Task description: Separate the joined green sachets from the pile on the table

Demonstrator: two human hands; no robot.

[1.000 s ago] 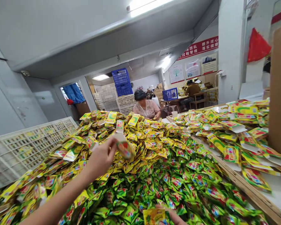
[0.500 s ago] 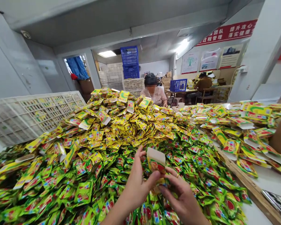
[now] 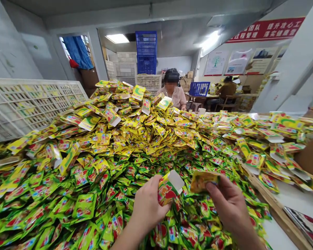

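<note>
My left hand (image 3: 149, 203) is closed around a small printed carton (image 3: 169, 187), whose white flap stands out at the upper right end. To its right, my right hand (image 3: 228, 201) pinches a yellow packet (image 3: 202, 180), slightly blurred and held apart from the carton. Beneath both hands spreads a thick layer of green packets (image 3: 85, 205) with red fruit pictures. Farther back, yellow packets (image 3: 156, 133) rise in a heap, with flat yellow cartons (image 3: 139, 93) scattered over its top and left side.
A white plastic crate (image 3: 36, 104) leans at the left. On the right, beyond a wooden strip (image 3: 268, 199), lie more open cartons (image 3: 254, 158). A person (image 3: 172, 91) sits behind the heap; another (image 3: 226, 92) sits farther back. Blue crates (image 3: 146, 52) are stacked behind.
My hands were together at the carton; now they are apart. My right hand has moved right, holding a yellow packet. The carton has tilted to the right in my left hand.
</note>
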